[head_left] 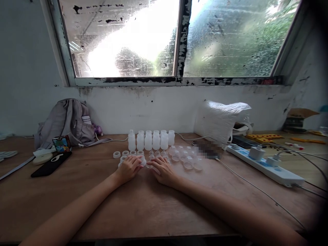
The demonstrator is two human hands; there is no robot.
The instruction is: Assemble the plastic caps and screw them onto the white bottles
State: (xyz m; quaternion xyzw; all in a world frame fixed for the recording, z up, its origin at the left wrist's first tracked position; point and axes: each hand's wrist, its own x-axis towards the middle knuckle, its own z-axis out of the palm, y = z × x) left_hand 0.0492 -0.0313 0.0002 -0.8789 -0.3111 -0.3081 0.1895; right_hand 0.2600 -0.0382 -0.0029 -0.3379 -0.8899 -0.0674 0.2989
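Observation:
My left hand (130, 167) lies over a group of white screw rings (125, 153), its fingers fairly close together and a white ring at the fingertips. No lifted object shows in it. My right hand (165, 171) is open, palm down, with fingers spread over small clear teats (157, 153). Its index finger points toward the left hand, and the fingers partly hide the teats. Just behind both hands, several frosted white bottles (148, 140) stand upright in rows; the front left one (131, 140) has a narrower top. Clear round caps (188, 165) lie to the right of my right hand.
A grey backpack (68, 123) and black phone (51, 164) are at left. On the right stand a silver padded bag (217, 119) and a white power strip (269, 165) with plugs. A cable (246, 177) crosses the brown table (143, 212). A window is above.

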